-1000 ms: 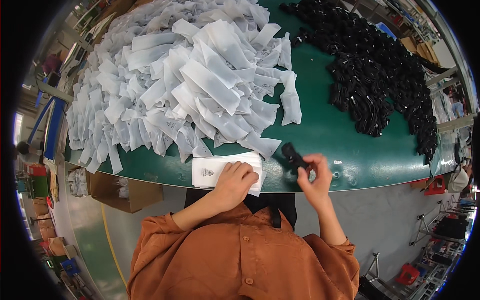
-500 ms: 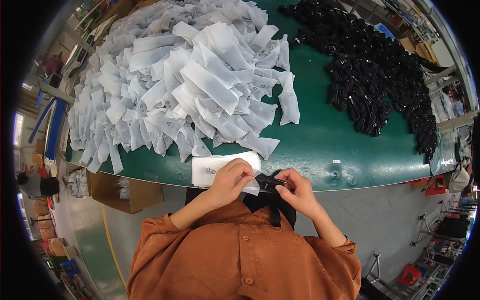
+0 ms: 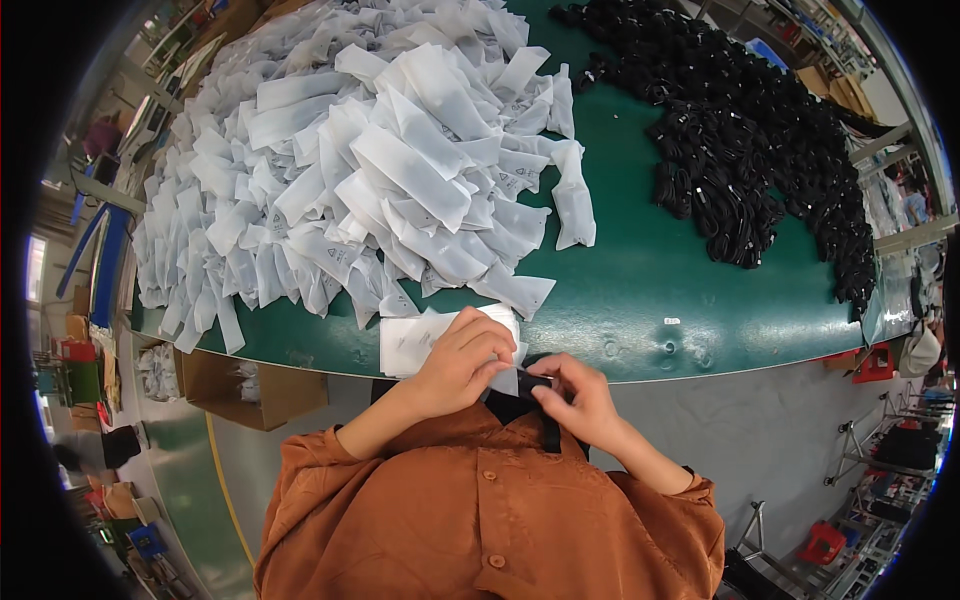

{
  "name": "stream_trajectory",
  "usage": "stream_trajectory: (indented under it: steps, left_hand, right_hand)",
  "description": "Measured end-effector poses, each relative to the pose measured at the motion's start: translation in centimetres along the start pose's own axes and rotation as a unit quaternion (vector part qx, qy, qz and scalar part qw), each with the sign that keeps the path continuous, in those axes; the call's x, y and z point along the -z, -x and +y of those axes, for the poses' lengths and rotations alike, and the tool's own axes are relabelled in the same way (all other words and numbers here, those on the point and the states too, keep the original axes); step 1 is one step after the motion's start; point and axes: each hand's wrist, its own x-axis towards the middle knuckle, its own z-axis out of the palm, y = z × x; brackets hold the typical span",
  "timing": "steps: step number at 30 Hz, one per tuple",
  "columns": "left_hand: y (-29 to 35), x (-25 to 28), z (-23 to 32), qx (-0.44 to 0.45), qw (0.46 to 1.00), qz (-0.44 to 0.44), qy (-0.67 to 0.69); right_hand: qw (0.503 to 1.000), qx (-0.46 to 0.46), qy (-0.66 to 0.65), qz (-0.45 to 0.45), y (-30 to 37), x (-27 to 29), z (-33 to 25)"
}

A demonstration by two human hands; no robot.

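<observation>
My left hand point(image 3: 460, 362) is closed on a small translucent white bag point(image 3: 506, 381) at the near edge of the table. Close beside it, my right hand point(image 3: 582, 398) pinches a bundled black cable point(image 3: 532, 385) against the bag's mouth. Part of the cable seems to be inside the bag, but my fingers hide how much. Under and behind my left hand lies a stack of flat white bags point(image 3: 403, 347). A large heap of filled white bags point(image 3: 400, 175) covers the table's left and middle. Bundled black cables point(image 3: 715, 160) are piled at the right.
The green tabletop point(image 3: 625, 300) has a curved near edge just in front of me. A small white label point(image 3: 672, 321) lies on it. Below the table at the left stands an open cardboard box point(image 3: 255, 390) with white bags inside. Red stools point(image 3: 822, 542) and metal racks stand at the right.
My right hand has moved left toward my left hand, bringing the black cable into the bag's mouth. Less of the cable shows now.
</observation>
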Motion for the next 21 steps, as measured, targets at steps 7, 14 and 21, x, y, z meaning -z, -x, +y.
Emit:
stream_trajectory:
  steps: [7, 14, 21]
  left_hand:
    - [-1.5, 0.6, 0.3, 0.018, 0.999, 0.005, 0.035]
    - [-7.2, 7.0, -1.4, 0.039, 0.958, 0.132, 0.25]
    - [-7.2, 7.9, -0.2, 0.025, 0.956, 0.283, -0.069]
  right_hand:
    - [0.937, 0.314, 0.108, 0.108, -1.9, 0.4, -0.6]
    - [0.876, 0.307, 0.167, 0.332, -7.2, 5.7, -1.6]
    - [0.731, 0.097, 0.506, 0.447, -15.6, 17.4, 7.6]
